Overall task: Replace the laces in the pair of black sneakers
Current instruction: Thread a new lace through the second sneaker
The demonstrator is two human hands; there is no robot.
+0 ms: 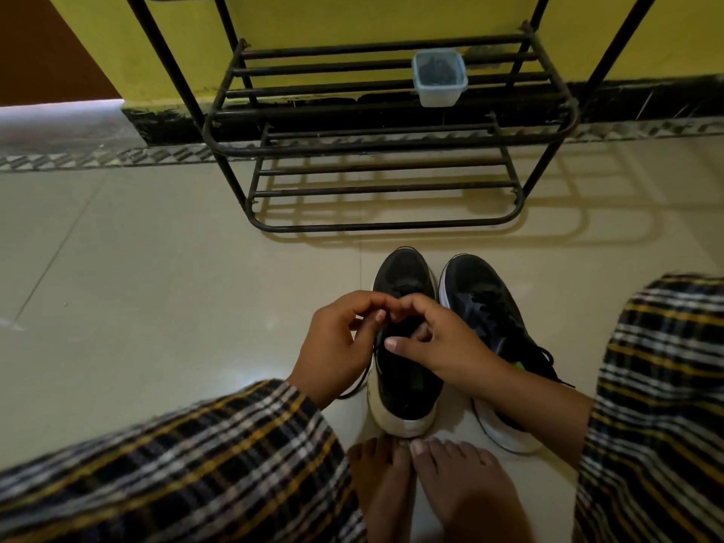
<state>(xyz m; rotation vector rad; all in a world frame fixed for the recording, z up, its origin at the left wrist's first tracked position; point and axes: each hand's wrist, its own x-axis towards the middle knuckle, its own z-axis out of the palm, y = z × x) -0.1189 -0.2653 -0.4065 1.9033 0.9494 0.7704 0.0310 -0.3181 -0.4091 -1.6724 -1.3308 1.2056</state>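
Two black sneakers with white soles stand side by side on the floor, toes pointing away from me. Over the left sneaker (403, 382) both hands work at the eyelets. My left hand (337, 342) pinches a black lace (358, 386) that trails down past the shoe's left side. My right hand (438, 342) has its fingers curled over the tongue, pinching the lace near the left hand's fingertips. The right sneaker (485, 303) is laced, and its lace ends lie loose by its heel.
A black metal shoe rack (391, 143) stands against the yellow wall ahead. A small clear plastic tub (439, 78) with dark contents sits on its upper shelf. My bare feet (423, 480) touch the left sneaker's heel. Plaid-clad knees frame both sides. Pale floor tiles lie to the left.
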